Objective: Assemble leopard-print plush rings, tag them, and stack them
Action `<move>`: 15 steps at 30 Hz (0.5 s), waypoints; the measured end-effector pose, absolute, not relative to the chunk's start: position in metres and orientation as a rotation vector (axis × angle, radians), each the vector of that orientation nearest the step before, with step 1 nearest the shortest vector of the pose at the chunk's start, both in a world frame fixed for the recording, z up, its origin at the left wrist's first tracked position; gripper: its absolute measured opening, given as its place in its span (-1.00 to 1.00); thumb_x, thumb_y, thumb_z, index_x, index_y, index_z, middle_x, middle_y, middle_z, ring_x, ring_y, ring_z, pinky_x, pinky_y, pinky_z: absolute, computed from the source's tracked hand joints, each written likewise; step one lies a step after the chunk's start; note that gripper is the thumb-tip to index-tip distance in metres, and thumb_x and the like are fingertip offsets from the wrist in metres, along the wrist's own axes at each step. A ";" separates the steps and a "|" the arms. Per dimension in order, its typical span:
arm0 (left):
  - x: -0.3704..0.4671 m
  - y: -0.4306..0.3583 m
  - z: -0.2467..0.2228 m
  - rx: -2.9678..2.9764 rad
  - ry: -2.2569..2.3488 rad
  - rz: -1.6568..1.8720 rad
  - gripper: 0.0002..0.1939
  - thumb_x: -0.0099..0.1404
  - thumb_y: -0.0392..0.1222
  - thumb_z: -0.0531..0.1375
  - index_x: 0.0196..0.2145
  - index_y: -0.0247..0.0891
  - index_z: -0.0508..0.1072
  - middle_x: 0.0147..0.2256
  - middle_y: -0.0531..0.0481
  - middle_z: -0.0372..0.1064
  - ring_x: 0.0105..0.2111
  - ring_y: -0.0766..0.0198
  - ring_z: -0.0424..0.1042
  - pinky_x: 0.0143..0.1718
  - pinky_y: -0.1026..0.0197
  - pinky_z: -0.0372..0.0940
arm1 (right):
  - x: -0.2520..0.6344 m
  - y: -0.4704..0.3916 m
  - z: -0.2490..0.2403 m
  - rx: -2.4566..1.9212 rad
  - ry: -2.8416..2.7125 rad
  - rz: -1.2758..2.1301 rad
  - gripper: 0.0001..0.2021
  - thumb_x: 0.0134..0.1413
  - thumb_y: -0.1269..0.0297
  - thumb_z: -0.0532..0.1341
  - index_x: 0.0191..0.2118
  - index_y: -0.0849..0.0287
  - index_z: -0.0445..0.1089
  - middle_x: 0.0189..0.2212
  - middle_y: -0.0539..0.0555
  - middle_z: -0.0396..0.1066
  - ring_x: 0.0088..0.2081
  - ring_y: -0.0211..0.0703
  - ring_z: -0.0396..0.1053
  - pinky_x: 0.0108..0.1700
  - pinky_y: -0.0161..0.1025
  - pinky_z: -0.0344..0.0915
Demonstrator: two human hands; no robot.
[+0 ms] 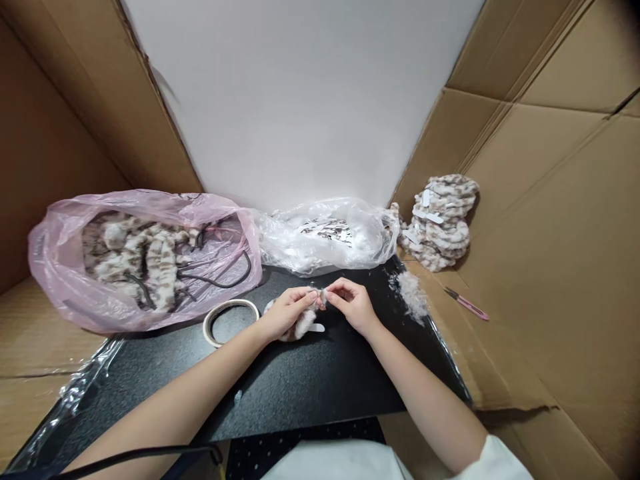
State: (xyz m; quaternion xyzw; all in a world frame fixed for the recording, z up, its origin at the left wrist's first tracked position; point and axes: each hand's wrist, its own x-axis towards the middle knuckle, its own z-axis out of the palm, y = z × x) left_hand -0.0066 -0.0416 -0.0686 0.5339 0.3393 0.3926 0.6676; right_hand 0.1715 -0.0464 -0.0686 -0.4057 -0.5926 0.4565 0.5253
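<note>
Over the middle of the dark table, my left hand (287,312) pinches a brown-and-white fluffy piece (303,327), which hangs partly under its fingers. My right hand (353,305) has thumb and forefinger closed on the upper end of the same piece, close to the left fingertips. A small white label (317,327) sticks out from the fluffy piece below the hands. The exact spot between the fingertips is partly hidden. Just left of my left hand, a roll of tape (209,327) lies flat on the table.
A pink plastic bag (60,267) of fluffy pieces and dark cords lies left. Behind my hands is a clear bag (280,243) of white labels. At right are stacked fluffy pieces (447,220), loose fluff (413,297) and pink-handled snips (473,307). Cardboard walls (550,233) flank the table (300,393).
</note>
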 end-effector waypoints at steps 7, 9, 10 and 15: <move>-0.006 -0.043 -0.068 1.169 0.740 0.897 -0.60 0.12 0.12 0.30 -0.44 -0.35 0.51 -0.48 0.01 0.39 -0.50 0.41 0.27 -0.44 0.35 0.21 | 0.166 -0.049 -0.067 -0.889 -1.131 1.585 -0.73 -0.32 0.18 0.49 -0.47 0.16 0.46 -0.50 -0.02 0.52 -0.45 -0.24 0.43 -0.23 -0.22 0.36; -0.006 -0.044 -0.067 1.159 0.730 0.902 -0.61 0.13 0.10 0.30 -0.44 -0.35 0.51 -0.49 0.01 0.38 -0.51 0.41 0.26 -0.43 0.35 0.23 | 0.164 -0.050 -0.067 -0.874 -1.066 1.625 -0.72 -0.35 0.20 0.50 -0.47 0.18 0.49 -0.50 -0.02 0.53 -0.46 -0.26 0.44 -0.23 -0.24 0.37; -0.006 -0.044 -0.067 1.158 0.725 0.905 -0.62 0.13 0.10 0.30 -0.45 -0.35 0.51 -0.49 0.02 0.38 -0.51 0.42 0.26 -0.43 0.35 0.23 | 0.163 -0.051 -0.067 -0.865 -1.035 1.643 -0.72 -0.36 0.20 0.50 -0.46 0.18 0.51 -0.50 -0.02 0.54 -0.46 -0.27 0.44 -0.23 -0.26 0.37; -0.006 -0.044 -0.069 1.177 0.720 0.908 -0.63 0.15 0.09 0.28 -0.46 -0.35 0.50 -0.53 0.03 0.34 -0.54 0.42 0.23 -0.48 0.38 0.17 | 0.163 -0.048 -0.070 -0.835 -0.855 1.748 -0.68 -0.41 0.16 0.52 -0.47 0.21 0.54 -0.52 0.00 0.54 -0.44 -0.29 0.46 -0.25 -0.31 0.36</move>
